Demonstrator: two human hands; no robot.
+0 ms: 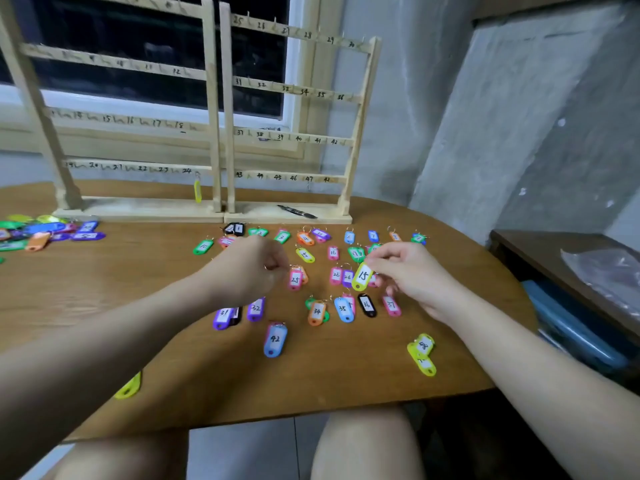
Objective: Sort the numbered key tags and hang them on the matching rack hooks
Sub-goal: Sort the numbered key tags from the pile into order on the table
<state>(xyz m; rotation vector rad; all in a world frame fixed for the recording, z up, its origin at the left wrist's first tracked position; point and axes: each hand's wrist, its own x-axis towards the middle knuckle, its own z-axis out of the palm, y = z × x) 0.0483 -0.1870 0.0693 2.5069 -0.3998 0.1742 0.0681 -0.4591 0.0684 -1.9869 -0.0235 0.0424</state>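
Two wooden racks stand at the back of the table, the left rack (211,98) and the right rack (360,109), with numbered hooks. One yellow tag (197,191) hangs under hook 24. Several coloured numbered tags lie in rows on the table. My right hand (405,271) pinches a yellow tag marked 15 (362,276) just above the rows. My left hand (252,268) is closed at the ring of a pink tag marked 25 (295,279); whether that tag is lifted I cannot tell. A blue tag 42 (275,340) lies nearest me.
A heap of unsorted tags (45,232) lies at the table's left. A black pen (297,211) rests on the right rack's base. Yellow tags (422,355) lie near the front right; another yellow one (130,386) peeks from under my left forearm. A dark side table (540,251) stands right.
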